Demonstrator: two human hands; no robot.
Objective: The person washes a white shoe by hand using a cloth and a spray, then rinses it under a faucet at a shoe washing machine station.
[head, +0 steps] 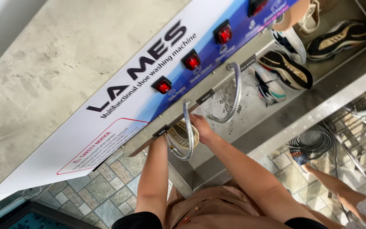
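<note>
Already wet: a shoe (182,135) under the flexible metal hose (188,127).
Right hand (201,126) clasps it (left hand hidden, grip untellable); slick, it could slip into the steel basin (250,112).

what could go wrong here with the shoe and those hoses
The shoe sits gripped between the left hand and right hand right behind a flexible metal hose, so it might snag. The basin looks wet, so the shoe could slip. Spray may reach the red switches just above.
</note>
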